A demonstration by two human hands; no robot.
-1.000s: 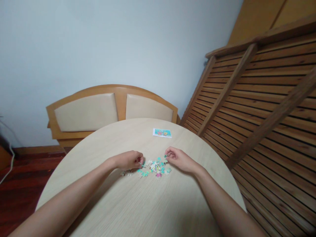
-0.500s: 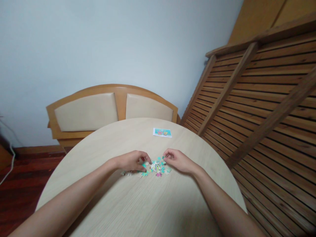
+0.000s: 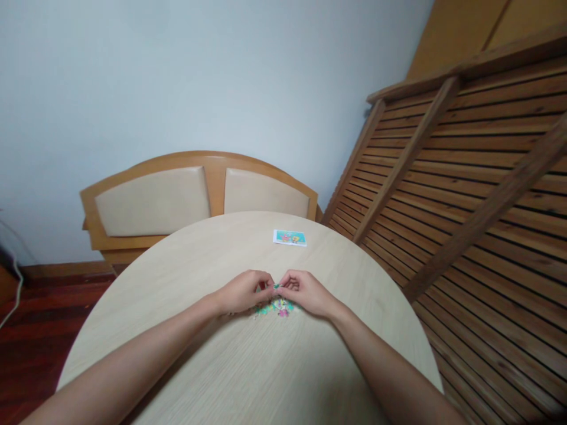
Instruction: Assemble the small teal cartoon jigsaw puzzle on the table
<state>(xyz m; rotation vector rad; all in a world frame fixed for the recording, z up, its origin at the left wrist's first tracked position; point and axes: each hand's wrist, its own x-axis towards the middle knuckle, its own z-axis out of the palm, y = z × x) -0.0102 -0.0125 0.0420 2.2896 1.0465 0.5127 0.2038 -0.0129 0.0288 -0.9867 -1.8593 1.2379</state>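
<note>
Over the middle of the round table (image 3: 248,372), my left hand (image 3: 246,290) and my right hand (image 3: 307,291) meet fingertip to fingertip. Between them a small green jigsaw puzzle piece (image 3: 277,287) shows, pinched by the fingers of both hands; whether it is one piece or two I cannot tell. Just below lies a loose pile of jigsaw pieces (image 3: 275,307) in turquoise, white, yellow and pink. My hands hide part of this pile. Farther back on the tabletop lies a small picture card (image 3: 289,237) with cartoon figures on turquoise.
Behind the table a wooden headboard (image 3: 216,183) with cream padded panels stands against the pale wall (image 3: 212,77). A large slatted wooden frame (image 3: 443,195) leans along the right side. On the left a white cable (image 3: 18,289) hangs above the dark red floor (image 3: 44,330).
My hands have come together over the pile from either side. The right hand moved left, and the green piece is now held up between the fingers of both.
</note>
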